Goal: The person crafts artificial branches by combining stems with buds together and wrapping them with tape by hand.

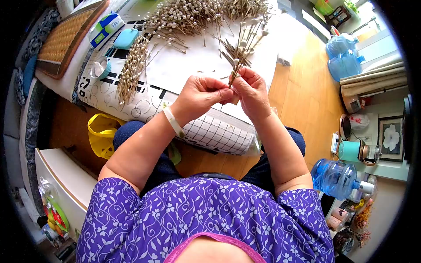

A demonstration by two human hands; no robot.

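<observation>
My right hand (253, 93) is closed in a pinch around a small sprig of dried stems (234, 70) with pale, fluffy buds, which points up and away from me. Against its lower end, my left hand (202, 95) has thumb and fingers pressed together; what lies between those fingertips is hidden. A small tan bit (236, 100) shows under the fingers, too small to name. Just beyond the hands lies a loose bunch of cut stems (239, 50) on white paper (184, 72). A large heap of white-budded stems (184, 19) spreads across the table's far side.
Left of the paper lies another budded bunch (131, 72), near a blue-rimmed round container (101, 68), a light blue case (126, 38) and a tissue pack (106, 30). A yellow bag (103, 135) sits by my left leg. Water bottles (335, 177) stand at right.
</observation>
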